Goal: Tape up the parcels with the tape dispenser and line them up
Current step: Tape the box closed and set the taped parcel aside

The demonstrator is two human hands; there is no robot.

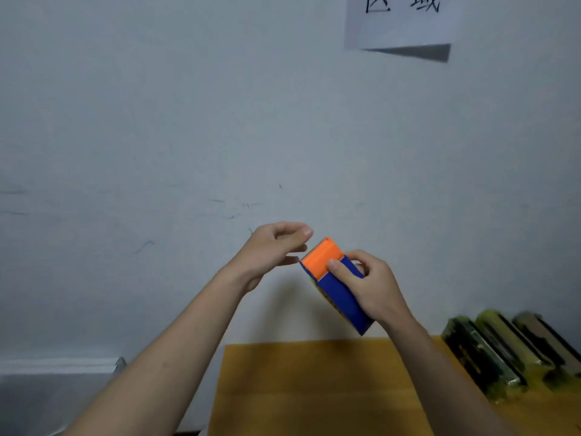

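Your right hand (367,287) grips the blue-and-orange parcel (338,284) tilted in the air above the yellow table (314,388), thumb on its face, while your left hand (273,250) hovers just beside its orange end, fingers loosely curled, holding nothing.

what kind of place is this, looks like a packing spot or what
Probably a small packing station: a yellow-brown wooden table against a bare white wall, a row of dark green-yellow parcels along its right side, and a paper sign with printed characters marking the area.
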